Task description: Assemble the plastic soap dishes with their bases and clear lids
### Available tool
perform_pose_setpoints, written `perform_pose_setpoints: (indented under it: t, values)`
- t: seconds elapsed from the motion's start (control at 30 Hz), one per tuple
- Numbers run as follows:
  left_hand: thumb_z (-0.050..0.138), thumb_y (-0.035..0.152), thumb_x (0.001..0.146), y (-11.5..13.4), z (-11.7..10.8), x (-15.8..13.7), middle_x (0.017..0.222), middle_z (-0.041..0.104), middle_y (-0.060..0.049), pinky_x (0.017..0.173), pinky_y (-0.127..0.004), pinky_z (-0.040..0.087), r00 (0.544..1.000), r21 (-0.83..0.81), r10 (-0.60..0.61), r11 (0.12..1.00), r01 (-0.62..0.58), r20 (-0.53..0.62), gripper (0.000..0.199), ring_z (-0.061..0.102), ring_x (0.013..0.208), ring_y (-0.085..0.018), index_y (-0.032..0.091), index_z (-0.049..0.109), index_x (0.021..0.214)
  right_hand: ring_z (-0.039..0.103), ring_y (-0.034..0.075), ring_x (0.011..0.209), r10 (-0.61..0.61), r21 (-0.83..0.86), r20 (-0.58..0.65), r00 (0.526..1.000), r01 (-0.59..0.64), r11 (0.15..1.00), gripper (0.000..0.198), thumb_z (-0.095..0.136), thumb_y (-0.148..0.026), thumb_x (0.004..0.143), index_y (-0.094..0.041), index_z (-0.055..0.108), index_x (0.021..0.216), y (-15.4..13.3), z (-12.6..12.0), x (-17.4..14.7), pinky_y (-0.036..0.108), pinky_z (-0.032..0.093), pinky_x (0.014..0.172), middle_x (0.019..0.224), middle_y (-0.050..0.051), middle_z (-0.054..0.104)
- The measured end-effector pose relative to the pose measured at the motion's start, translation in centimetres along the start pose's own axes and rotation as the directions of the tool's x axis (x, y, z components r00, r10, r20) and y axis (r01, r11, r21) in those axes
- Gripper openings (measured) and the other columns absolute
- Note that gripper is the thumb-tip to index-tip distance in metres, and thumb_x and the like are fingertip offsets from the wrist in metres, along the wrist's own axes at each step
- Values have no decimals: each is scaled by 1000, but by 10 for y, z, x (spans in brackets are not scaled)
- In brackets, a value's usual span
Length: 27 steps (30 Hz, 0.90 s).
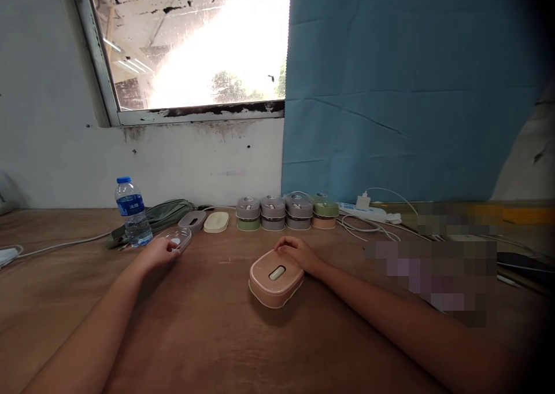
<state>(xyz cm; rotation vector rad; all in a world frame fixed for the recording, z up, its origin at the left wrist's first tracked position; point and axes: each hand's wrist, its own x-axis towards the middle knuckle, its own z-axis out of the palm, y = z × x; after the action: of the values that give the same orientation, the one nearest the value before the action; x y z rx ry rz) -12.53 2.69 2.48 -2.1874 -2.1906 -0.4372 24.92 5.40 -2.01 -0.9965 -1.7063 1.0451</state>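
Observation:
My left hand [162, 251] reaches forward on the left side, its fingers closed on the near edge of a clear plastic lid [184, 239]. The lid lies on the table beside a grey lid [193, 221] and a cream lid [216, 222]. In the middle, a pink oval box [264, 275] with a pale oval insert on its top is tilted toward me. My right hand [301, 254] grips this box at its far right edge, fingers bent over the rim. The thumb of the right hand is partly hidden.
Several stacked two-tone boxes [273, 213] stand along the wall. A water bottle [132, 212] and a dark green bag [167, 214] are at the left. A white power strip [368, 213] with loose cables [368, 227] lies at the right back, near a blurred patch.

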Motion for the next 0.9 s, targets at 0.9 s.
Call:
perform_pose_setpoints:
  t: [0.9]
  values:
    - [67, 35, 68, 117, 32, -44, 96, 66, -6, 82, -29, 46, 724, -648, 675, 488, -584, -144, 33, 59, 90, -19, 21, 66, 99, 49, 18, 84, -295, -322, -2, 956, 278, 905, 17, 40, -30, 85, -20, 44, 99, -9, 6, -16, 33, 39, 79, 94, 5, 52]
